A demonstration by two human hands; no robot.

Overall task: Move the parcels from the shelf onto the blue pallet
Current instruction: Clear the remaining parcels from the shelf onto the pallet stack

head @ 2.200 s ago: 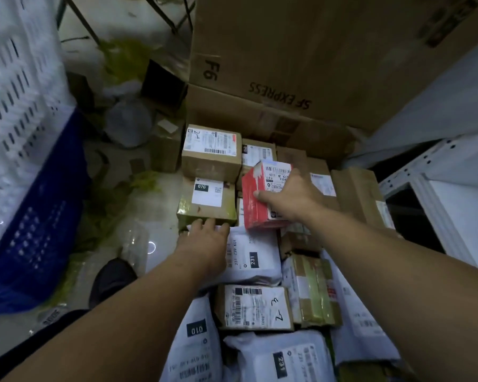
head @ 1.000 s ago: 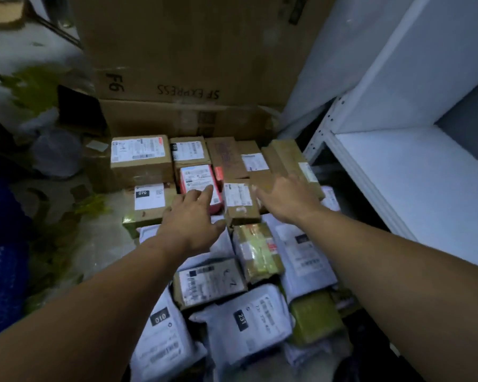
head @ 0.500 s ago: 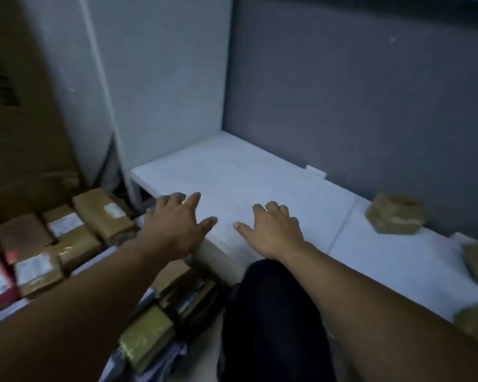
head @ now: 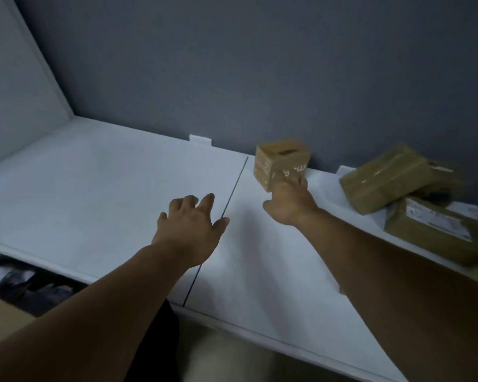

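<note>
Two hands reach over the white shelf (head: 94, 188): left hand (head: 189, 230) spread, holding nothing; right hand (head: 290, 202) touches the small parcel (head: 280, 158) at the grey wall (head: 260, 64), though blur hides any grip. Rightward, a taped parcel (head: 384, 180) sits tilted behind a labelled parcel (head: 436, 232), partly cropped.

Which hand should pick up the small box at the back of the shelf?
Right. The right hand touches the small box with its fingers; the left hand hovers open over a bare part of the shelf, farther from it.
</note>
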